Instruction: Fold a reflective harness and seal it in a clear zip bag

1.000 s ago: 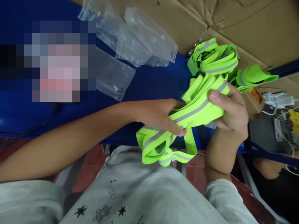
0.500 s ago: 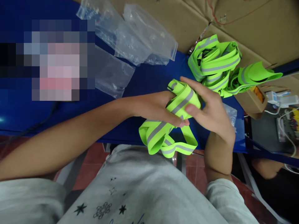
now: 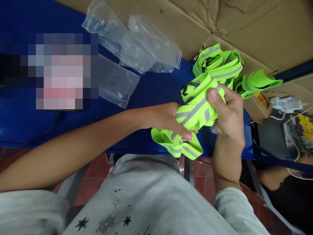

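A bundle of neon-yellow reflective strap (image 3: 195,109) with grey stripes is between my hands, above the front edge of the blue table. My left hand (image 3: 168,119) wraps round its lower part, thumb across the front. Loose loops of the strap hang below that thumb. On the upper right of the bundle, my right hand (image 3: 226,107) grips with its thumb pressed on the folds. Black pieces show at the bundle's upper left end. Behind it lies a heap of similar reflective straps (image 3: 226,65), partly covered by the bundle.
Clear plastic bags (image 3: 146,45) lie at the back of the blue table (image 3: 156,88). A rolled strap (image 3: 259,81) rests by a small cardboard box (image 3: 256,109) at right. White cables and another person's arm (image 3: 271,178) are at far right. A pixelated patch covers the left.
My right hand has closed on the bundle's upper end and turned it. More folds and black pieces now show at the top. The loops below hang shorter.
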Available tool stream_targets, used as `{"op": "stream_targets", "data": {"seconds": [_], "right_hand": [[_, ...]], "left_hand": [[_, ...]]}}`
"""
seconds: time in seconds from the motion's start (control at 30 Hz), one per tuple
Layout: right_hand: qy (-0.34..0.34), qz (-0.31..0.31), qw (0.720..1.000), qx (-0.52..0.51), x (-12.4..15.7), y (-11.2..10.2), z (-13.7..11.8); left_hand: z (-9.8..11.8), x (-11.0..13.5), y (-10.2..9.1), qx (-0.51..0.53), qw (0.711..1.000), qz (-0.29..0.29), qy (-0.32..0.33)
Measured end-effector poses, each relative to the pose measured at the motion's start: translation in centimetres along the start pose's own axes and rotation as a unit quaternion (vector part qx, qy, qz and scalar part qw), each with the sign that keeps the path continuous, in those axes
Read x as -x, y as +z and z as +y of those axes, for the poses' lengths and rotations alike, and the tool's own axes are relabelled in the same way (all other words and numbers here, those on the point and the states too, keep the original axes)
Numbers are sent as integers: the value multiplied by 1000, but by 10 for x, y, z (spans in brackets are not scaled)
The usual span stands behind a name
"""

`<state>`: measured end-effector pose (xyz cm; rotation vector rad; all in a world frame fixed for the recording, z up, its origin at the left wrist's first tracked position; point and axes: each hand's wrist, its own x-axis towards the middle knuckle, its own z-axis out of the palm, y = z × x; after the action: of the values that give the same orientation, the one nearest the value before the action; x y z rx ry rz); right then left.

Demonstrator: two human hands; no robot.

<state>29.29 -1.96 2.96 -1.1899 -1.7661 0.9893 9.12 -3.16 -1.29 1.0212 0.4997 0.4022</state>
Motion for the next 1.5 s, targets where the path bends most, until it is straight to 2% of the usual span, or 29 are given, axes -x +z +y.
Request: {"op": "stream_targets", "data": {"seconds": [0.13, 0.27, 0.33, 0.4, 0.47, 0.5, 0.57, 0.63, 0.67, 0.7, 0.77, 0.87, 0.93, 1.0, 1.07, 1.13, 1.2, 1.3, 1.43, 1.5], "right_hand": [[67, -21, 992, -105, -1, -2, -2], [101, -100, 984, -106, -10, -8, 10], [72, -103, 989, -72, -15, -7, 18], [0, -48, 999, -8, -17, -4, 23], [-66, -13, 995, 69, -16, -1, 23], [-85, -25, 991, 100, -15, 0, 22], [-101, -103, 980, 139, -13, 1, 20], [-97, -181, 968, 145, -11, 4, 19], [-90, -198, 966, 142, -11, 6, 20], [-83, -197, 967, 137, -11, 8, 20], [-77, -152, 977, 128, -10, 13, 21], [-98, -70, 983, 135, -9, 16, 19], [-108, -30, 984, 141, -9, 13, 19], [-102, 13, 987, 125, -11, 7, 22], [-88, 56, 992, 75, -15, -3, 27], [-68, 74, 995, 20, -22, -13, 31], [-41, 65, 997, -20, -29, -19, 34], [13, 18, 998, -62, -35, -21, 31], [68, -67, 992, -87, -35, -13, 27], [77, -98, 989, -80, -33, -8, 27]], "left_hand": [[2, 2, -4, -36, 999, -18, -1], [1, 3, -4, -66, 996, -17, 57], [-2, 1, -5, -80, 993, -2, 85], [-4, -2, -6, -87, 992, 25, 93], [-5, -4, -7, -94, 990, 41, 102], [-5, -5, -8, -96, 989, 44, 108], [-3, -4, -9, -110, 985, 50, 121], [-1, -2, -10, -145, 978, 60, 140], [0, -1, -10, -156, 974, 67, 152], [1, 0, -10, -155, 972, 71, 160], [2, 2, -10, -104, 981, 66, 148], [2, 3, -7, 31, 996, 32, 74], [1, 2, -4, 80, 995, 1, 54], [-3, 0, -1, 76, 996, -9, 49], [-8, -4, 2, 37, 998, 18, 43], [-13, -8, 4, 1, 998, 55, 40], [-17, -10, 4, -12, 998, 51, 46], [-17, -10, 1, -53, 996, 18, 65], [-12, -7, -6, -186, 974, 52, 115], [-12, -6, -8, -222, 965, 50, 127]]}}
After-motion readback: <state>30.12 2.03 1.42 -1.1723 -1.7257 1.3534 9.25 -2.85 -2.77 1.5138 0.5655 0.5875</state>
